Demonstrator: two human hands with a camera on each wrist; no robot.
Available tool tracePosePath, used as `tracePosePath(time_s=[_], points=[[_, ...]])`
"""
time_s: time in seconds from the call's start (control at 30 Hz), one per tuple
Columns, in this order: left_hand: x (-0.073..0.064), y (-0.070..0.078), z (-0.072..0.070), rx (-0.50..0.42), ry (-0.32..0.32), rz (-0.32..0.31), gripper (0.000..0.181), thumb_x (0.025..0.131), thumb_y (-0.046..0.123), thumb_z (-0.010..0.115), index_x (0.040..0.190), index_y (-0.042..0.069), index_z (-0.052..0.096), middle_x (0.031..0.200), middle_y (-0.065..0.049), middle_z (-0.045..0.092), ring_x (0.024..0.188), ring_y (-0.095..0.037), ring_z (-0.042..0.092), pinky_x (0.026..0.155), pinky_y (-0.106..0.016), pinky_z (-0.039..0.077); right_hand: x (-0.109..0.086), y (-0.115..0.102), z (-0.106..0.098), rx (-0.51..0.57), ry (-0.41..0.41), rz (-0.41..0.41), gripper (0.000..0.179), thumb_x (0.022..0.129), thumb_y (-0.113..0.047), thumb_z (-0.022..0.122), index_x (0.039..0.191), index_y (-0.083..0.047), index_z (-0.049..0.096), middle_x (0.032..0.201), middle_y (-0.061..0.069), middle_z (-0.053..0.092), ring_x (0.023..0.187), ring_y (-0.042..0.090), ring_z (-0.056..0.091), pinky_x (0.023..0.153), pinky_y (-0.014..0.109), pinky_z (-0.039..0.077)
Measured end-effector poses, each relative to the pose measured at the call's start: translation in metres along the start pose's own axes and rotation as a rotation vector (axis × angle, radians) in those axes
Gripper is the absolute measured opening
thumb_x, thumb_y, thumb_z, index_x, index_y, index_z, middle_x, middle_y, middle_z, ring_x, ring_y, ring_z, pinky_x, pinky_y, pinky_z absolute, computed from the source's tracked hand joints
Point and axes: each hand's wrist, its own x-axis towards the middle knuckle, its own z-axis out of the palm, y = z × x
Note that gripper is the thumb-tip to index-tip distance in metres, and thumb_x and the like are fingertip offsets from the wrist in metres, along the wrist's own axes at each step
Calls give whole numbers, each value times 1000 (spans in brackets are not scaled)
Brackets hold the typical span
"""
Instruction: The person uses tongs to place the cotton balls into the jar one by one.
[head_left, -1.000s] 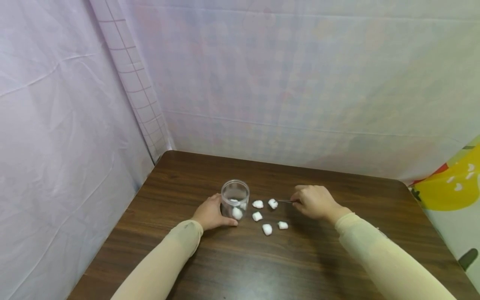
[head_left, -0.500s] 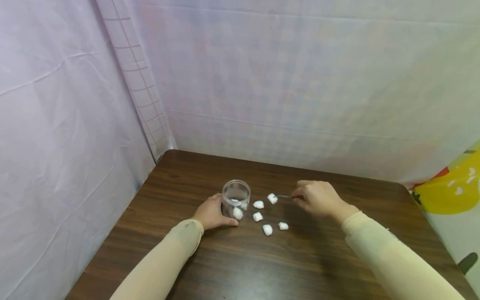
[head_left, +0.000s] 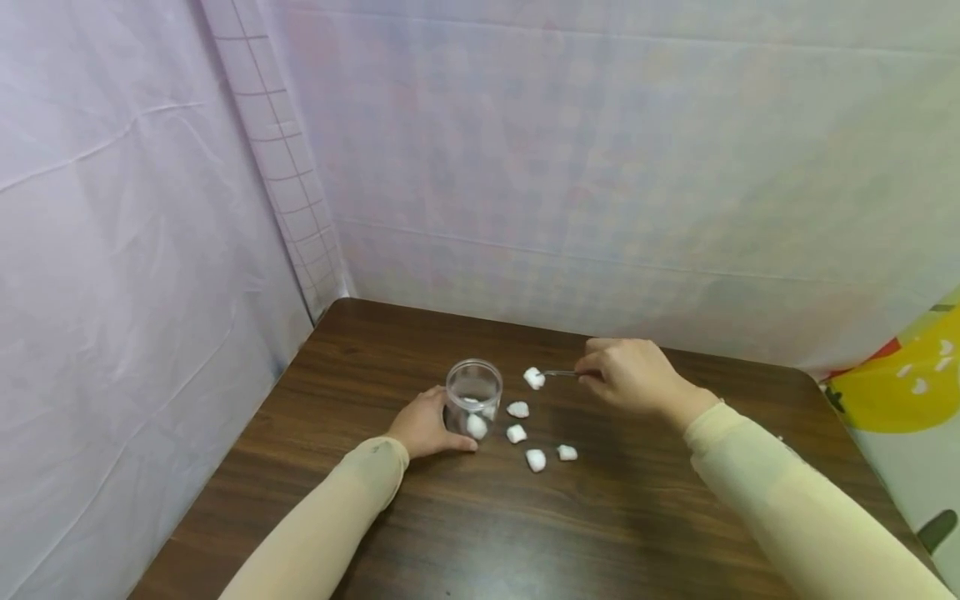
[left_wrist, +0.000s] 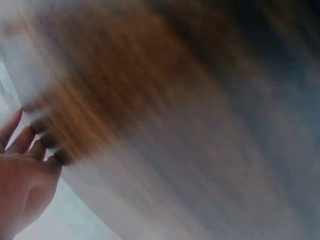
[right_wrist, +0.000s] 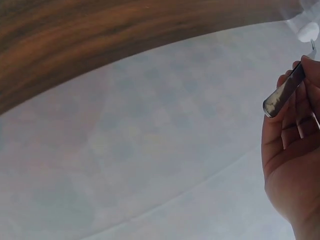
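Near the far edge of the surface [head_left: 405, 350], the right hand [head_left: 628, 372] pinches tweezers [head_left: 558, 372] holding a cotton ball [head_left: 534, 379], the left hand [head_left: 423, 425] curled round a clear jar [head_left: 474, 408].

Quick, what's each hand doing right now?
Left hand: holding the clear jar, fingers curved round its side.
Right hand: holding metal tweezers, with a white fluffy piece at the tip.
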Motion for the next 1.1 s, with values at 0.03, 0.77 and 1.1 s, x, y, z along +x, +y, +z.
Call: tracePosePath(time_s=[0.03, 0.77, 1.1], points=[[0, 0, 0, 1, -2, -1, 103, 64, 65, 85, 140, 4, 53, 143, -13, 52, 130, -34, 50, 106, -47, 42, 3, -2, -2, 1, 6, -11, 8, 84, -19, 79, 92, -17, 79, 80, -12, 54, 57, 3, 48, 46, 28, 42], [0, 1, 0, -35, -7, -11, 103, 63, 64, 86, 142, 6, 52, 143, -13, 52, 130, -35, 49, 107, -49, 40, 61, -43, 5, 9, 28, -138, 9, 84, -19, 75, 91, -20, 80, 80, -12, 56, 57, 2, 49, 46, 27, 44], [1, 4, 3, -34, 1, -7, 103, 63, 65, 85, 142, 7, 52, 143, -11, 52, 128, -33, 51, 105, -47, 42, 61, -49, 9, 13, -29, -132, 8, 84, -20, 76, 92, -19, 80, 83, -6, 62, 58, 3, 51, 47, 27, 44]])
